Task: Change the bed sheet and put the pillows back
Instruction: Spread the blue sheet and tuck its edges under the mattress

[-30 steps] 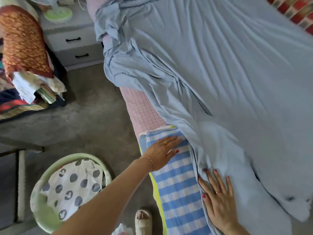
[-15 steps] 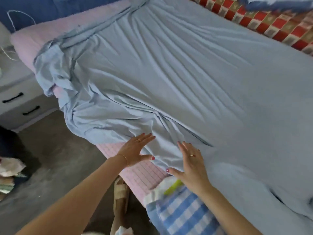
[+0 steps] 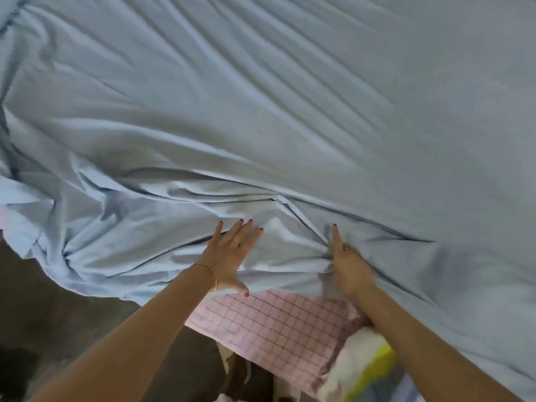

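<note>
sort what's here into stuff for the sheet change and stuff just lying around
For the job:
blue sheet
pink checked mattress
left hand, flat on the sheet
right hand, bunching the sheet

Lying about:
striped cloth bundle
floor

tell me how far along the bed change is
Done: the light blue sheet is spread over most of the bed. In hand: the left hand lies flat on it while the right hand bunches its wrinkled edge. Left: the pink checked mattress edge is uncovered, folds remain, and no pillows are in view.
</note>
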